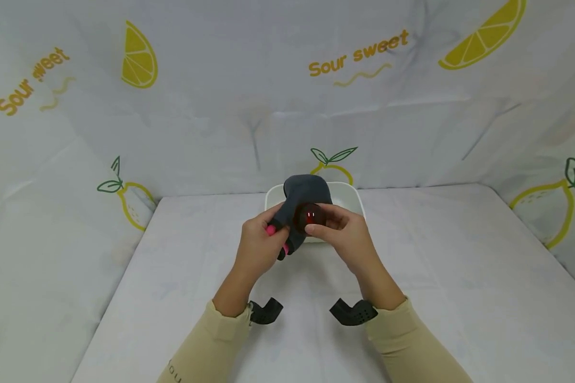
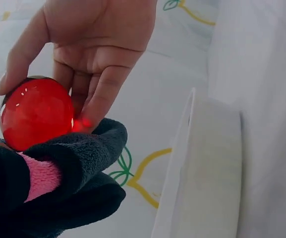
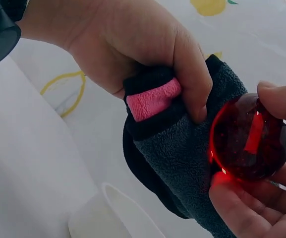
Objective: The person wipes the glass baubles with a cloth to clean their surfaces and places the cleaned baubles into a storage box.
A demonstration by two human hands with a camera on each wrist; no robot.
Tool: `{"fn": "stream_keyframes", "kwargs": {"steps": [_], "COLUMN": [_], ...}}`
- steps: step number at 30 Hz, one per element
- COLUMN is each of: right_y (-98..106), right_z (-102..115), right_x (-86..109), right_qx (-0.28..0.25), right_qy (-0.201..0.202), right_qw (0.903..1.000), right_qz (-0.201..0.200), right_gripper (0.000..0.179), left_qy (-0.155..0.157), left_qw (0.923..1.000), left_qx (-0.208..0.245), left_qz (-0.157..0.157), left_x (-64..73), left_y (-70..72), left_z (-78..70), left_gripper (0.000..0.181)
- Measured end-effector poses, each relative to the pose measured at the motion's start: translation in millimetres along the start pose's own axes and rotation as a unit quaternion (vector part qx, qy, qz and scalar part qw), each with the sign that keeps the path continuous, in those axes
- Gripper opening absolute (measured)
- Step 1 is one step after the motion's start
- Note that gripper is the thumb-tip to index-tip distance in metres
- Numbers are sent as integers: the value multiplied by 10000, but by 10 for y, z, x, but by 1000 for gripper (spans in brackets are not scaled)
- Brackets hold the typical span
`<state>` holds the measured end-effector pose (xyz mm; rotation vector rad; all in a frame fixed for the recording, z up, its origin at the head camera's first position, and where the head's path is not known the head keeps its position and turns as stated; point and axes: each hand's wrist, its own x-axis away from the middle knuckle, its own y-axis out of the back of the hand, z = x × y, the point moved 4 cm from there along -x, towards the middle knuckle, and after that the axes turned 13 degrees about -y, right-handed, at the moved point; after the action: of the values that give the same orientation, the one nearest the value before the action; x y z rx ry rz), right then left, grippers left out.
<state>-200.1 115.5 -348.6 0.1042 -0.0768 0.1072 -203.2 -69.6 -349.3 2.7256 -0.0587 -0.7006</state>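
In the head view my left hand (image 1: pixel 261 242) grips a folded dark grey plush cloth (image 1: pixel 307 186) with a pink band and black edging. Its thumb presses on the folds, as the right wrist view shows. My right hand (image 1: pixel 347 234) holds a glossy, see-through red ball (image 3: pixel 252 136) between thumb and fingers. The ball sits right against the cloth, just beside the left thumb. From the left wrist, the ball (image 2: pixel 37 113) glows bright red above the cloth (image 2: pixel 90 148), with the right palm (image 2: pixel 100 39) turned toward the camera.
Behind the hands stands a white rectangular tub (image 1: pixel 352 199), partly hidden by the cloth. A white tablecloth (image 1: pixel 436 266) covers the table. White fabric with lemon prints (image 1: pixel 211 106) hangs around its back and sides. Black camera mounts (image 1: pixel 353 313) sit at both wrists.
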Motion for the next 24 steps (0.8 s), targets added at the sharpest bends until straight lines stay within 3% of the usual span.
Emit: {"fn": "stream_keyframes", "kwargs": {"steps": [3, 6, 8, 11, 19, 24], "right_y": [-12, -46, -65, -73, 47, 112], "right_z": [19, 48, 61, 75, 39, 29], "right_x": [8, 36, 53, 62, 12, -16], "right_qx": [442, 970, 1288, 1515, 1383, 1384], "right_qy": [595, 1450, 1911, 2273, 2064, 1844], "right_qw": [9971, 9843, 9729, 9619, 9629, 9629], "right_qz": [179, 273, 176, -111, -1057, -1402], "right_gripper": [58, 64, 65, 66, 66, 65], "left_qy": [-32, -120, -166, -234, -79, -18], "left_qw": [10000, 9998, 9997, 9994, 9976, 9962], "left_qx": [-78, -157, -183, -211, -175, -166], "left_qz": [23, 69, 77, 105, 660, 857], "left_x": [3, -2, -7, -13, 1, 10], "left_y": [-9, -16, -15, -8, -20, -51], "left_z": [1, 4, 9, 6, 3, 10], "left_gripper": [39, 38, 38, 38, 39, 40]}}
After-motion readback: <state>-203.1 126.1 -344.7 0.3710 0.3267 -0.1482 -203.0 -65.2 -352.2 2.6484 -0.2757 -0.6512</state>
